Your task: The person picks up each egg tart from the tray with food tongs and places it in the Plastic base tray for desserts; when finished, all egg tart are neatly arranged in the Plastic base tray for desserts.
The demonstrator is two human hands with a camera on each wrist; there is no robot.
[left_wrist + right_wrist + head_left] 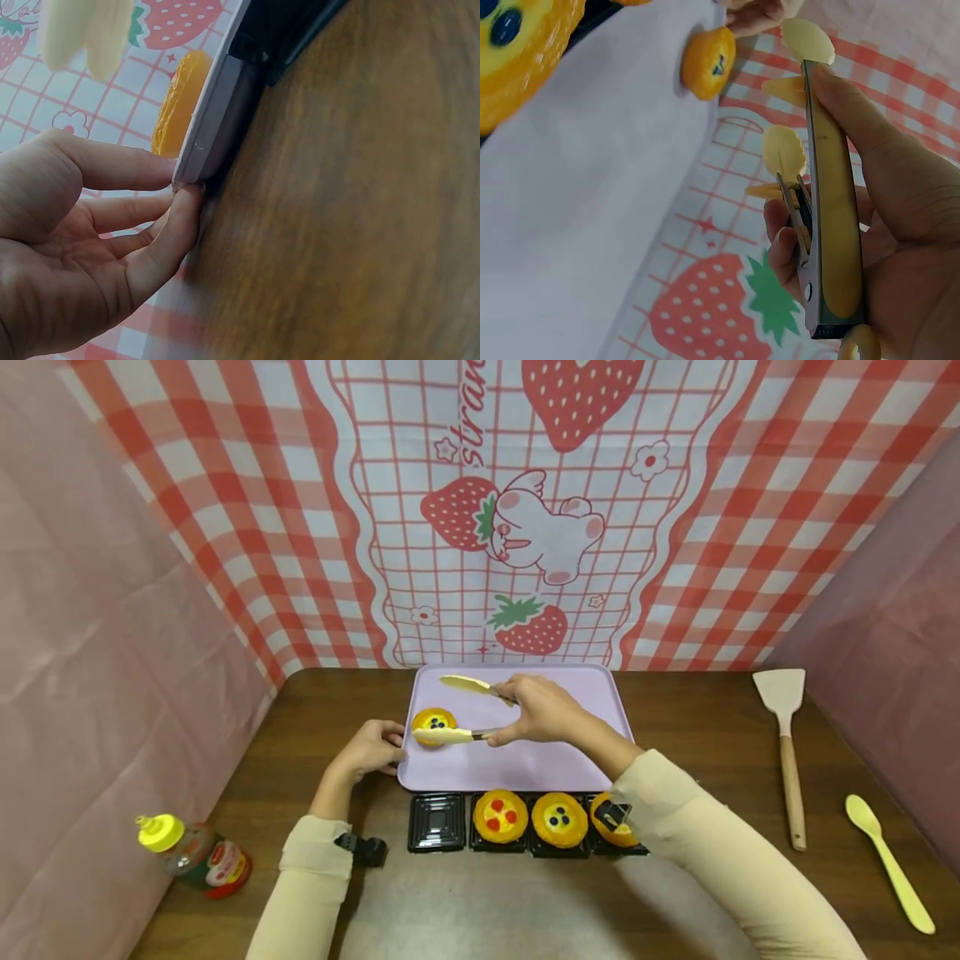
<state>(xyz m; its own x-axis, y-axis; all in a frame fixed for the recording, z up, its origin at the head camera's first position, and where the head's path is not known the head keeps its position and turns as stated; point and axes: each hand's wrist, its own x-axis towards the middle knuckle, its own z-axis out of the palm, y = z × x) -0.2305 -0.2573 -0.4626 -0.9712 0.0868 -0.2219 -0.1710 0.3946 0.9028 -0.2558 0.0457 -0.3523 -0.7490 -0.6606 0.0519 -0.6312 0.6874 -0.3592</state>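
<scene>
My right hand [543, 710] grips a pair of tongs [834, 217] above the lilac tray [517, 768], its arms spread apart. One pale yellow tip overlaps the blueberry-topped egg tart [429, 717] at the tray's left side; the other tip is farther back. Nothing is held between the tips. At the tray's left edge, my left hand [371, 749] pinches the rim, with the thumb on top and fingers against the outer side in the left wrist view. That view also shows the tart's orange side [178, 105] just beyond the rim.
Along the tray's front stand a black plastic holder [437, 822], a red-topped tart [500, 817], a blueberry tart [559, 820] and another tart [611, 835] partly behind my right wrist. A sauce bottle [213, 864] stands left; a spatula [786, 752] and yellow spoon [888, 860] lie right.
</scene>
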